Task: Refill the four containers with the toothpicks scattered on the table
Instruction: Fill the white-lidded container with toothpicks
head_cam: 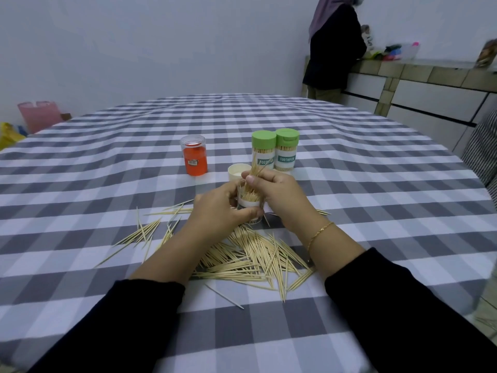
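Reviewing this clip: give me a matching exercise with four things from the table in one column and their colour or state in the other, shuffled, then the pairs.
Things
1. capped jars
2. round tub
3. loose cap
4. open jar

States
A. orange inside, clear lid
B. gripped by left hand, right hand feeding toothpicks in
C. green tops, standing together
D. white, lying behind the hands

Pairs: 1-C, 2-A, 3-D, 4-B
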{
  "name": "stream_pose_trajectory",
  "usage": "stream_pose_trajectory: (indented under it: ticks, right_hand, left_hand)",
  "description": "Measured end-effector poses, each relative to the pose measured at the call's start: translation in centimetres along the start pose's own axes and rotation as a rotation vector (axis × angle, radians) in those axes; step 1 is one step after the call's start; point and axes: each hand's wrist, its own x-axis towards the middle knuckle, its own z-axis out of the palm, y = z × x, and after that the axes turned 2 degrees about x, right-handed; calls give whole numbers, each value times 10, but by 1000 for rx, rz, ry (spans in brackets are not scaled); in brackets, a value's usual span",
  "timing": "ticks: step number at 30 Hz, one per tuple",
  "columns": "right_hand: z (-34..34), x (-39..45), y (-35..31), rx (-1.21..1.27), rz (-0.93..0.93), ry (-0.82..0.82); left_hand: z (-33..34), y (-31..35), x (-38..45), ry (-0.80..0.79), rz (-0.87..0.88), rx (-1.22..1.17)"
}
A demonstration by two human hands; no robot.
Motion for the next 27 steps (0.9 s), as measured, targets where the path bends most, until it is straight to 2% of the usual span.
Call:
stream_pose_trajectory:
  ticks: [10,14,17,21,27]
  right_hand:
    - [0,-1,-2,-59,-9,94]
    - [0,1,-1,-49,43,142]
    - [2,3,-2,-55,92,108]
    - [1,2,-5,-84,62,17]
    - [-3,0,-11,-25,6,74]
  left_hand:
    - [1,0,0,-4,-4,-11]
    - [0,1,0,-6,-7,-4]
    - [0,2,0,-10,2,-9]
    - [0,3,-2,-29,18,5]
    - [0,5,-3,-20,0,0]
